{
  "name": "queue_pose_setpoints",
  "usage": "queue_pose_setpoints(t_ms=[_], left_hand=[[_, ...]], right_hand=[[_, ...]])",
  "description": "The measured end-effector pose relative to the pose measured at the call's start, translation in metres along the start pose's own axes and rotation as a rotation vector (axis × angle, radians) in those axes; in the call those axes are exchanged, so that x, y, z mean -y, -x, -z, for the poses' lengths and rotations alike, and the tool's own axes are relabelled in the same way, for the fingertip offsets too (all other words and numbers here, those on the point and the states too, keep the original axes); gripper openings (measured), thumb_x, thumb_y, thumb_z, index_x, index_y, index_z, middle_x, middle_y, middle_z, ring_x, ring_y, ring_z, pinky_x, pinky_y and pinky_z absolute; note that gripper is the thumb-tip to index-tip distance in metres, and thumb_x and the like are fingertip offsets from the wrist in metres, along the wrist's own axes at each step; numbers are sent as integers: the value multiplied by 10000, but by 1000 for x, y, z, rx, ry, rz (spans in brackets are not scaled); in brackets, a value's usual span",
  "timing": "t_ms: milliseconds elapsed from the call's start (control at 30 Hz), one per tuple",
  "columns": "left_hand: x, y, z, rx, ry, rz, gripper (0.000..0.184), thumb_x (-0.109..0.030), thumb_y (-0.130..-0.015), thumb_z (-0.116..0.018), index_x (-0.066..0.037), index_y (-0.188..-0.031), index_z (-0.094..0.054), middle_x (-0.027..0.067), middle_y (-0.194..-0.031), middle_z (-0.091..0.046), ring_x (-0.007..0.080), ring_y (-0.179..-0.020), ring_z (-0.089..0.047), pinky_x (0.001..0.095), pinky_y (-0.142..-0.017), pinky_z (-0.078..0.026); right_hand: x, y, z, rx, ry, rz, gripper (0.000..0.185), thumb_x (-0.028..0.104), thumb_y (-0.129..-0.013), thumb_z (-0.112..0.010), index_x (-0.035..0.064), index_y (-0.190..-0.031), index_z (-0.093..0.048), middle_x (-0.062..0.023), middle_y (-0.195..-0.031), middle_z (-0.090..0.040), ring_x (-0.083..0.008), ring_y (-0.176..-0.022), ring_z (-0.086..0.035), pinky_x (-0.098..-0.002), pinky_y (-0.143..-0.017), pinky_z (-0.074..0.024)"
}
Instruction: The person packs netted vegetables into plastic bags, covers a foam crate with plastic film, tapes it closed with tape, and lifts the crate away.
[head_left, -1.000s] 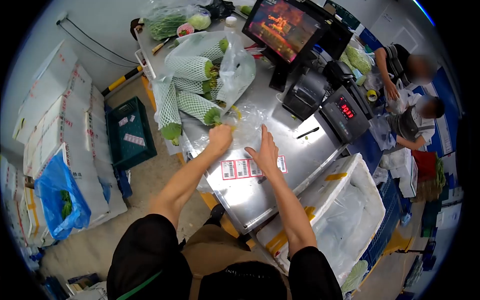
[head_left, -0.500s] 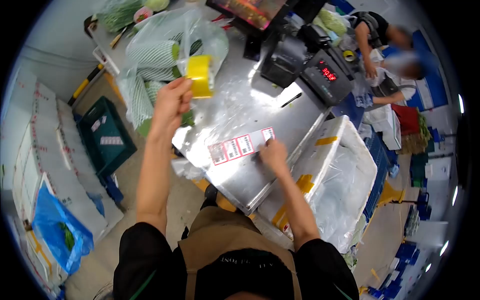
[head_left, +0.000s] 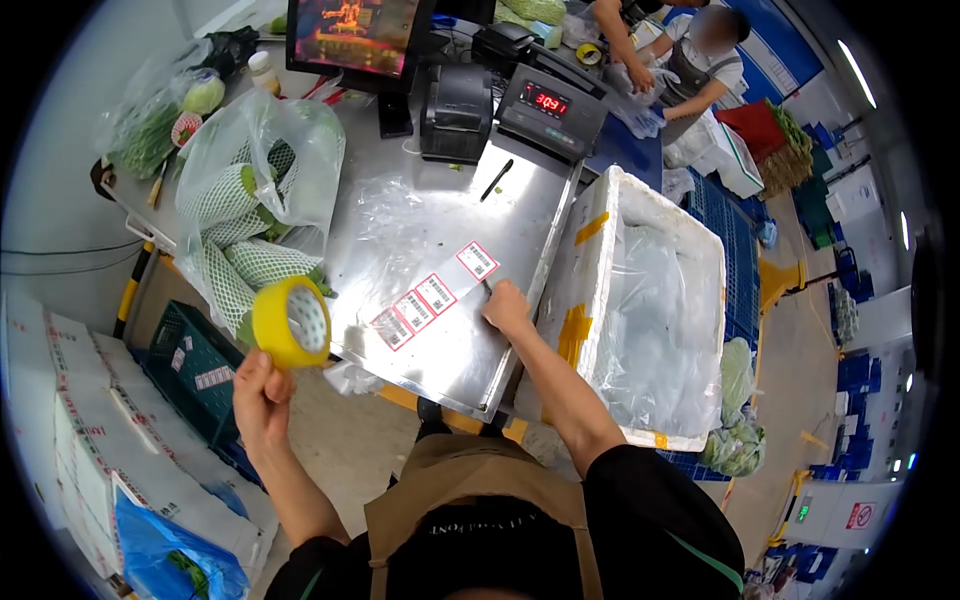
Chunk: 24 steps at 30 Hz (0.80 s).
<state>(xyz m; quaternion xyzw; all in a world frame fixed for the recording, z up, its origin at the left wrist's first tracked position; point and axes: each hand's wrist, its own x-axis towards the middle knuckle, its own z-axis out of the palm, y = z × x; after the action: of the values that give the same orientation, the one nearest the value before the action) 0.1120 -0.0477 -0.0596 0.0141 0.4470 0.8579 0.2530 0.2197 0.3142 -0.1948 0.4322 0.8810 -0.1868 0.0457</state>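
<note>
My left hand (head_left: 264, 398) grips a roll of yellow tape (head_left: 290, 322) by its lower edge, raised beside the steel tabletop (head_left: 450, 360). My right hand (head_left: 508, 308) rests low over that tabletop with its fingers curled together. A small dark sliver shows at its fingertips, too small to name. Just beyond those fingers lies a red-bordered barcode label (head_left: 478, 260). A strip of similar labels (head_left: 415, 312) lies to its left. Behind the tape, a clear plastic bag (head_left: 310, 150) holds several green vegetables in white foam netting (head_left: 225, 205).
A scale with a red display (head_left: 545, 105), a black printer (head_left: 455, 115) and a monitor (head_left: 350, 30) stand at the back. A black pen (head_left: 497, 180) lies nearer. A foam box (head_left: 708, 400) is at right, a green crate (head_left: 175, 400) at left. A co-worker (head_left: 690, 70) handles plastic bags.
The view has shifted. My left hand has lowered the tape roll to the left and turned its opening into view. One label now sits apart from the strip's others, near my right hand.
</note>
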Motion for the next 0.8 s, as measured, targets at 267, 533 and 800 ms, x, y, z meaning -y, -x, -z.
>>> queue_pose_setpoints(t_ms=[267,533,800], left_hand=[[40,28,-24,4,-451,-12,290,-120,-808,-661,49,-1043,-641,32,-891,-613,133,-849,-552,274,-793,-423],[92,62,-92,304,-208,91,379,-137,-825,-662,66,-1136,-590,116,-1088,-632,177,-1001,-580,304,-926,-422],[190,132,-208,607,67,3,438,-169,-843,-652,92,-1176,-540,140,-1107,-619,204,-1020,-583,334,-944,-426]], right_hand=[[-23,25,69,51,22,75,302,227,-671,-589,-5,-851,-660,-225,-880,-646,-379,-873,-624,-435,-775,-499],[-84,76,161,224,-892,257,37,-15,-686,-461,1,-718,-469,-51,-576,-463,-147,-495,-490,-289,-456,-386],[-196,153,245,428,-1398,399,230,15,-747,-554,14,-976,-532,4,-750,-490,-32,-466,-341,-205,-382,-235]])
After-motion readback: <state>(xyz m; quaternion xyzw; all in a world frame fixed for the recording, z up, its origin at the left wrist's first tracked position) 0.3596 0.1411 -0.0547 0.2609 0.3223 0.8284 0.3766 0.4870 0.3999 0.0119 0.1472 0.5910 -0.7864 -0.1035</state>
